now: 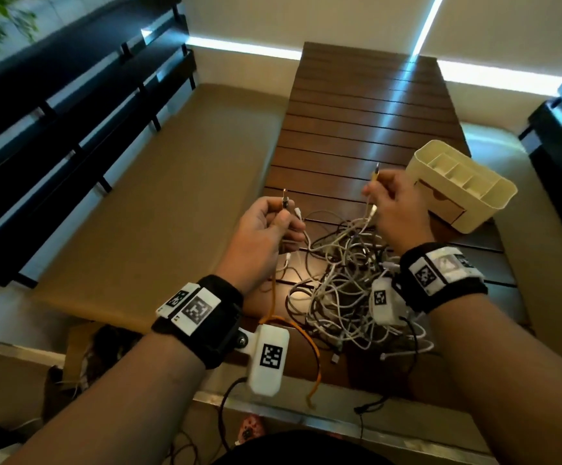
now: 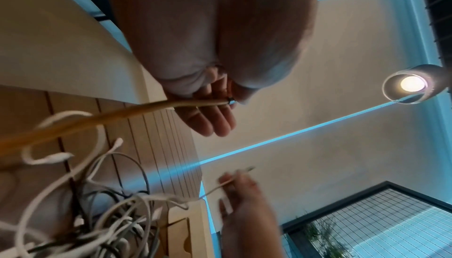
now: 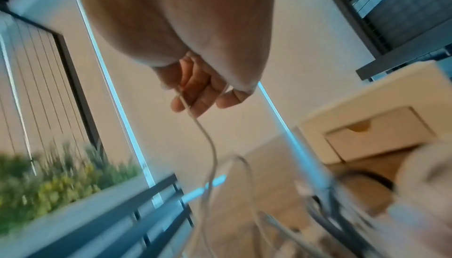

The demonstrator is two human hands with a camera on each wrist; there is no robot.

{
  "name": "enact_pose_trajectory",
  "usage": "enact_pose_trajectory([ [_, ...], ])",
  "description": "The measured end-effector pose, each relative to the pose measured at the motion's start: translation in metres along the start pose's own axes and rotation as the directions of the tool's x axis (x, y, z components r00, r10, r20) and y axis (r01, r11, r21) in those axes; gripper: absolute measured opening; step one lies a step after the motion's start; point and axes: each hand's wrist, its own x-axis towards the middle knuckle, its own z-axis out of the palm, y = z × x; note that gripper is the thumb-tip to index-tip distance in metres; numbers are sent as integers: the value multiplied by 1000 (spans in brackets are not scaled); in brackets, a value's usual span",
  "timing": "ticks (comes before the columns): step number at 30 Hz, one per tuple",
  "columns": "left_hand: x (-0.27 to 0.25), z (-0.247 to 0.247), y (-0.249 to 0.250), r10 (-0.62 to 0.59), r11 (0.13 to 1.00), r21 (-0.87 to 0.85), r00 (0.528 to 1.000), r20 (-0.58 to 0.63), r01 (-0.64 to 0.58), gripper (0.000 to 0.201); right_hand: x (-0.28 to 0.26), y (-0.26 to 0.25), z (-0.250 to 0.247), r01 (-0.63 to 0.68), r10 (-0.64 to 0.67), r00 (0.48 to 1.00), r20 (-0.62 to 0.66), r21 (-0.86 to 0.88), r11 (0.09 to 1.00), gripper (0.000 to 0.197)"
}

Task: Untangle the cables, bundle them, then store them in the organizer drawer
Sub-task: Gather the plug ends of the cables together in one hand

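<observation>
A tangle of white and grey cables (image 1: 343, 283) lies on the slatted wooden table (image 1: 357, 129), between my wrists. My left hand (image 1: 286, 216) pinches the metal plug end of an orange cable (image 1: 316, 350), which runs down past my wrist and over the table's near edge. The left wrist view shows that orange cable (image 2: 122, 115) held at my fingertips (image 2: 220, 127). My right hand (image 1: 373, 193) pinches a thin white cable (image 3: 210, 142) just below its plug, lifted above the pile. The cream organizer (image 1: 494, 199) stands to the right of this hand, its drawer (image 3: 376, 136) shut.
Tan cushions (image 1: 172, 196) flank the table on both sides. A black slatted railing (image 1: 54, 129) runs along the left. Dark wires from the wrist cameras hang over the table's near edge (image 1: 306, 411). A lit ceiling lamp (image 2: 413, 83) shows in the left wrist view.
</observation>
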Motion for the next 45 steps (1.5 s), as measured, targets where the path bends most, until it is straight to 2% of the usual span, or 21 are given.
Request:
enact_pose_trajectory([
  [2, 1, 9, 4, 6, 1000, -20, 1000, 3, -6, 20, 0, -28, -14, 91, -79, 993, -85, 147, 985, 12],
  [3, 0, 14, 6, 9, 1000, -19, 1000, 7, -9, 22, -5, -38, -19, 119, -104, 991, -80, 204, 972, 12],
  [7, -4, 32, 7, 52, 998, 34, 998, 16, -53, 23, -45, -51, -21, 90, -116, 981, 156, 163, 983, 15],
  [9, -8, 40, 6, 74, 996, 41, 997, 15, -75, 22, -63, -47, -17, 58, -95, 976, 196, 183, 981, 19],
  [15, -22, 60, 5, 91, 996, 23, 996, 13, -92, 19, -89, -39, -15, 44, -90, 987, 133, 312, 949, 16],
  [21, -30, 71, 6, 76, 997, -6, 997, 31, -76, 18, -100, -40, -22, 70, -108, 990, 90, 350, 934, 14],
  [25, -33, 74, 9, 75, 997, -32, 995, 58, -73, 18, -101, -40, -25, 95, -130, 989, 76, 353, 931, 14],
  [30, -31, 77, 11, 98, 994, -58, 992, 75, -93, 15, -97, -41, -30, 193, -224, 973, 61, 326, 926, 15],
  [33, -30, 82, 13, 118, 992, -42, 991, 59, -116, 13, -94, -39, -33, 204, -241, 966, 95, 293, 934, 21],
  [35, -28, 84, 18, 135, 990, -32, 990, 41, -134, 13, -93, -34, -35, 167, -207, 971, 115, 291, 942, 28],
  [36, -27, 84, 21, 154, 988, -19, 988, 26, -153, 12, -94, -32, -36, 107, -165, 975, 147, 342, 933, 31],
  [38, -27, 82, 31, 193, 981, -12, 981, 9, -193, 12, -97, -27, -36, -51, -87, 954, 288, 439, 897, 29],
  [39, -26, 82, 36, 199, 980, -25, 980, 3, -199, 13, -98, -23, -34, -83, -78, 931, 358, 412, 907, 24],
  [41, -27, 80, 46, 193, 978, -82, 981, -9, -193, 15, -100, -15, -27, -40, -85, 895, 438, 269, 962, 19],
  [43, -27, 77, 57, 197, 967, -157, 980, -36, -200, 16, -98, -6, -22, 12, -74, 881, 468, 132, 991, 17],
  [45, -26, 72, 66, 224, 951, -202, 972, -64, -233, 17, -94, 2, -22, 12, -26, 875, 484, 32, 999, 13],
])
